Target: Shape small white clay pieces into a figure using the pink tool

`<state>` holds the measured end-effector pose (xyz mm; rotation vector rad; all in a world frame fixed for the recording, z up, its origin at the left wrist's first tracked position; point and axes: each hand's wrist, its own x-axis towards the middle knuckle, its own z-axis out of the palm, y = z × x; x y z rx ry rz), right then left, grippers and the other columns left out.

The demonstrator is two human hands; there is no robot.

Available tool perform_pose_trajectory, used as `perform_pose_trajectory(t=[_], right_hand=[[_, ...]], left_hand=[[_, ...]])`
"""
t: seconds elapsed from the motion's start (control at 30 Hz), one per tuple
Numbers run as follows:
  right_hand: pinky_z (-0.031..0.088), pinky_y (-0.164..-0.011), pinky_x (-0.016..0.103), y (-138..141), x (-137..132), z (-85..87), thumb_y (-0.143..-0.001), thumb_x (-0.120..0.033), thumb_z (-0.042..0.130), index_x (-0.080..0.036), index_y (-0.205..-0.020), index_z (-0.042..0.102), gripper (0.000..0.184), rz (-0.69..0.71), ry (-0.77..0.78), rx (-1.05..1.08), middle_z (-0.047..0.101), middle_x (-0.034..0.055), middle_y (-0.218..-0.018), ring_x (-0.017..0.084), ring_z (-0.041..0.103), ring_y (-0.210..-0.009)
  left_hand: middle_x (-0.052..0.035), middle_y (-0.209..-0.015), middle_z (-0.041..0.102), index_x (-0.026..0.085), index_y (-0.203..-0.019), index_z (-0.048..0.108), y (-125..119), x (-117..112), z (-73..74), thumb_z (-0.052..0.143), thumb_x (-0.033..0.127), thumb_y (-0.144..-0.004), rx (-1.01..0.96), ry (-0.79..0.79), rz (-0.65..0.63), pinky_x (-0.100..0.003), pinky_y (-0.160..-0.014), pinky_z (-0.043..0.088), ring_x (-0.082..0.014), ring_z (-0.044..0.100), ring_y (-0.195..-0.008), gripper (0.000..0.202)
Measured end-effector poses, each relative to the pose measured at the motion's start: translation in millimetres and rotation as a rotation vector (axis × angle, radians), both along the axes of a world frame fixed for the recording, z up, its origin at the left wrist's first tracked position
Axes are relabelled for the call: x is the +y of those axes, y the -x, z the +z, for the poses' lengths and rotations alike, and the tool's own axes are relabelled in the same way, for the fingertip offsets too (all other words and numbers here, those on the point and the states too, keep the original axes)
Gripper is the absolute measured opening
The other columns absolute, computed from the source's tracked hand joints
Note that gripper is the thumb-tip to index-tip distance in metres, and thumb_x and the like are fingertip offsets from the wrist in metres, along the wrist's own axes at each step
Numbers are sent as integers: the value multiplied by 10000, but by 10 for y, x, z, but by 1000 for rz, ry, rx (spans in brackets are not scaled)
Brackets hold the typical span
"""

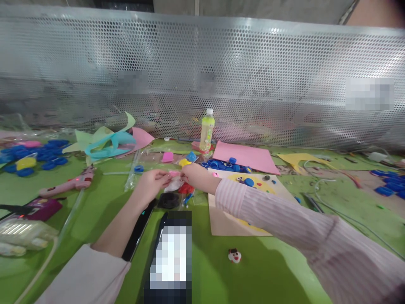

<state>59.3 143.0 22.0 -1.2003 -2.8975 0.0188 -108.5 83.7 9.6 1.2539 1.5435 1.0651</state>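
My left hand (150, 184) and my right hand (196, 175) meet over the middle of the green table, fingertips pinched close together. A small pink lump (174, 173) shows between them, and a white clay-like piece (174, 184) lies just below. Whether each hand grips the lump is too small to tell. Beside my right fingers are a yellow piece (184, 162) and a red piece (186, 188). Under them sits a dark round piece (170, 200). A small white, red and black clay figure (234, 256) lies nearer to me on the table.
A phone (172, 253) with a blurred screen is in front. A cream sheet (218, 219) with small coloured pieces lies under my right sleeve. Behind stand a bottle (207, 131) and a perforated metal panel (196, 67). A pink glue gun (72, 183) is at left.
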Motion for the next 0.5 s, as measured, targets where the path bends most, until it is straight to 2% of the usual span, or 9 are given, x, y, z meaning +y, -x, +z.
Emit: perform_pose_trajectory(t=[0.27, 0.43, 0.5], right_hand=[[583, -817, 389, 37, -223, 39, -967, -332, 629, -148, -1168, 622, 273, -49, -15, -9, 663, 74, -1140, 195, 676, -952], [574, -834, 383, -208, -441, 290, -991, -269, 583, -150, -1134, 632, 193, -36, -156, 87, 652, 77, -1170, 199, 663, -999], [553, -851, 354, -351, -590, 376, -1023, -188, 481, -131, -1168, 624, 212, -38, -215, 133, 639, 131, -1185, 222, 633, -1081]], left_hand=[[-79, -1203, 650, 174, -1202, 604, -14, -9, 13, 622, 357, -934, 48, -19, -7, -429, -851, 575, -213, 662, -1006, 325], [-74, -1184, 655, 175, -1192, 608, 38, -3, 65, 620, 369, -934, 161, -62, 62, -424, -843, 576, -211, 664, -990, 323], [-72, -1176, 658, 176, -1187, 609, 47, -19, 100, 619, 371, -935, 207, -83, 93, -420, -839, 577, -208, 665, -983, 319]])
